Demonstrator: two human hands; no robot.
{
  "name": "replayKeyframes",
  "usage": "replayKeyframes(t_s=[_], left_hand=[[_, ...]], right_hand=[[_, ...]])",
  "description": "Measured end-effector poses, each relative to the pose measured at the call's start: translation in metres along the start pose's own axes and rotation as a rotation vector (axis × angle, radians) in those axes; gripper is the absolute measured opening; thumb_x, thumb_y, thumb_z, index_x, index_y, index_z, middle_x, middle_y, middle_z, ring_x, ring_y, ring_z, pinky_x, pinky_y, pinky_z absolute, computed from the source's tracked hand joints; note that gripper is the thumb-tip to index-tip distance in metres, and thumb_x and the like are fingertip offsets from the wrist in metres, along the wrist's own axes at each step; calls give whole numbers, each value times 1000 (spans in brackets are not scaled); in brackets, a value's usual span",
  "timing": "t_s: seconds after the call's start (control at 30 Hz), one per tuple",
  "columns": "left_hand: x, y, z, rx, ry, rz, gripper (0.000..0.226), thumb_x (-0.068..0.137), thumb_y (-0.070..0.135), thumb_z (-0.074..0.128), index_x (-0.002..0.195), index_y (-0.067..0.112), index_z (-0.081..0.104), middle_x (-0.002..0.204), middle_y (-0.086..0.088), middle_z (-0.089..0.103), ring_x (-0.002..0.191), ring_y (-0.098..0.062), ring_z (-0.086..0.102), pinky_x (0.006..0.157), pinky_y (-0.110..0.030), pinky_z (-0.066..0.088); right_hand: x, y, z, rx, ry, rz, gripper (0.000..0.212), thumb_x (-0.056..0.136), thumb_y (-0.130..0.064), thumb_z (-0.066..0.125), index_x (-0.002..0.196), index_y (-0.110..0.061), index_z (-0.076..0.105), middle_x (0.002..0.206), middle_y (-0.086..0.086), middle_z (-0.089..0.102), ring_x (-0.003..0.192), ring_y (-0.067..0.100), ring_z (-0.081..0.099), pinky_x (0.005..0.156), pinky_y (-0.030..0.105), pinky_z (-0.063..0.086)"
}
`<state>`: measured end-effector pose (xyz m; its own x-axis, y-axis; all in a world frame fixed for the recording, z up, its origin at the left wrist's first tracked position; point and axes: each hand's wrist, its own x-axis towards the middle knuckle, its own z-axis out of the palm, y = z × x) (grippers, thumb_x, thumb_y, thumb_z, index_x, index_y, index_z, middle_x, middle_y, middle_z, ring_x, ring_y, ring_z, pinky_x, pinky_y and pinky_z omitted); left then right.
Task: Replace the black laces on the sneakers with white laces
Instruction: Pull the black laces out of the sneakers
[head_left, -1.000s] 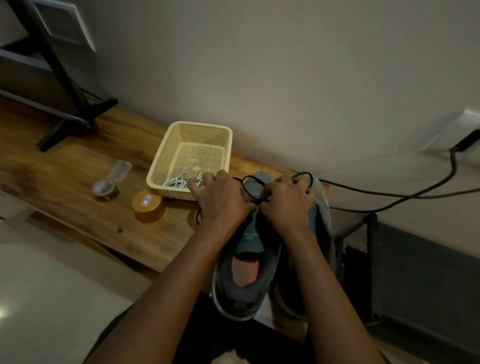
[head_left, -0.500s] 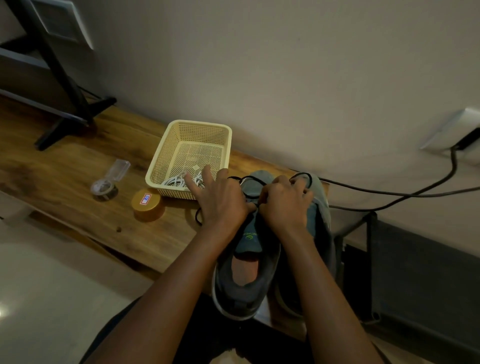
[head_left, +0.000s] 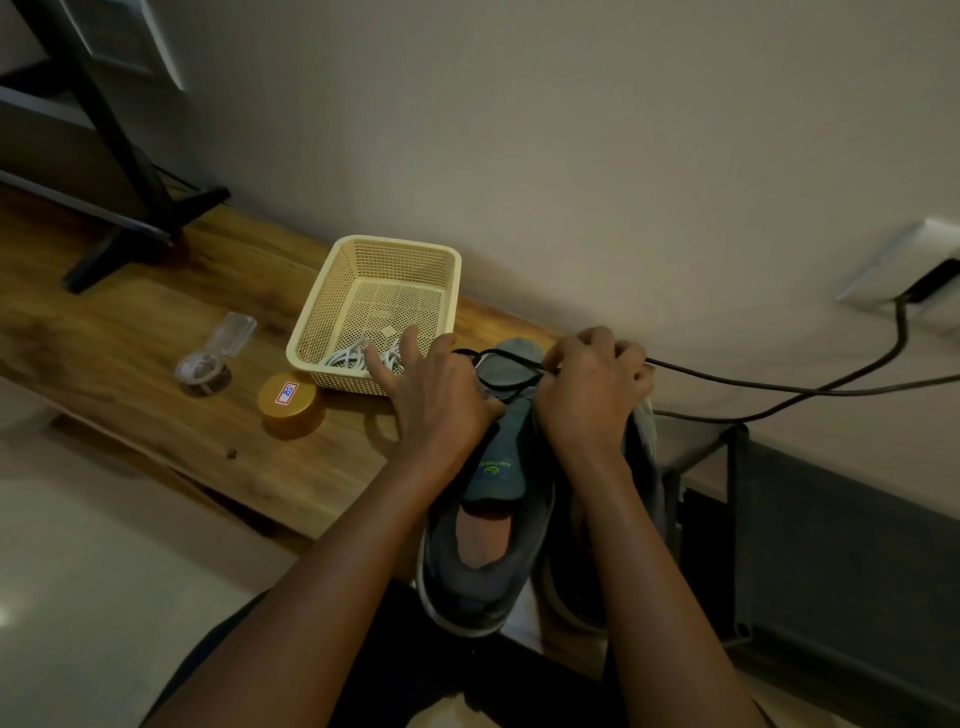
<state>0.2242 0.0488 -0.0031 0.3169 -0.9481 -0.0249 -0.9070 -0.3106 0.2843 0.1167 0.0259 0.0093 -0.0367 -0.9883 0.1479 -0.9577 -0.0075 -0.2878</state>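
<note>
Fingers of right hand (head_left: 592, 395) pinch black lace (head_left: 506, 355); left hand (head_left: 441, 405) presses sneaker (head_left: 498, 467), fingers splayed.

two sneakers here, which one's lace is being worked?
The left sneaker, green logo on its tongue: the black lace loops loose above the tongue, pinched by the right hand. The other sneaker sits to its right, mostly hidden under that arm.

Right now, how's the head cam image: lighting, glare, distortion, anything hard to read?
Head view: dim, warm light overall; the wide angle bends the desk edge and the wall line; there is a small glare patch on the floor at far left; the black lace barely separates from the dark sneaker; the white laces in the basket read clearly.
</note>
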Motion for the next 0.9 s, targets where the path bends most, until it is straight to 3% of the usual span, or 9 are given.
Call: replayKeyframes(t_s=[0.13, 0.2, 0.5, 0.67, 0.8, 0.9], left_hand=[[1, 0, 0, -7, -5, 21, 19, 81, 42, 66, 86, 24, 71, 149, 9, 35, 145, -23, 5, 110, -59, -4], [1, 0, 0, -13, -4, 24, 17, 82, 40, 65, 83, 23, 69, 150, 9, 35, 145, -23, 5, 110, -59, -4], [0, 1, -2, -39, 17, 9, 15, 83, 33, 64, 90, 20, 69, 149, 8, 37, 145, -23, 4, 111, -59, -3], [-2, 2, -2, -47, 30, 1, 15, 83, 31, 62, 88, 18, 68, 147, 7, 38, 145, -24, 5, 110, -58, -4], [-2, 1, -3, -49, 28, 8, 26, 83, 31, 64, 103, 16, 67, 145, 7, 40, 145, -23, 6, 111, -58, -3], [-1, 0, -2, -24, 14, 15, 21, 83, 35, 63, 95, 20, 70, 147, 8, 37, 145, -24, 5, 110, -58, -2]], right_hand=[[-4, -6, 1, -48, -222, -107, 26, 86, -19, 56, 109, -24, 68, 136, 3, 44, 131, 35, 21, 109, 49, 18], [-6, -7, 2, -78, -256, -98, 25, 87, -20, 56, 108, -22, 68, 132, 4, 47, 131, 36, 22, 109, 52, 18], [-4, -3, 6, -63, -67, -61, 21, 89, -18, 53, 102, -15, 70, 124, 2, 53, 123, 31, 31, 105, 44, 23], [3, 10, -1, 75, 171, 190, 20, 89, -14, 52, 99, -12, 69, 118, 4, 54, 114, 31, 36, 93, 40, 26], [5, 7, -3, 82, 64, 59, 21, 85, -13, 57, 98, -20, 72, 131, -1, 51, 124, 30, 30, 99, 41, 23], [1, 0, -3, 36, -83, -100, 24, 83, -17, 60, 102, -26, 72, 141, -3, 43, 134, 31, 21, 108, 45, 17]])
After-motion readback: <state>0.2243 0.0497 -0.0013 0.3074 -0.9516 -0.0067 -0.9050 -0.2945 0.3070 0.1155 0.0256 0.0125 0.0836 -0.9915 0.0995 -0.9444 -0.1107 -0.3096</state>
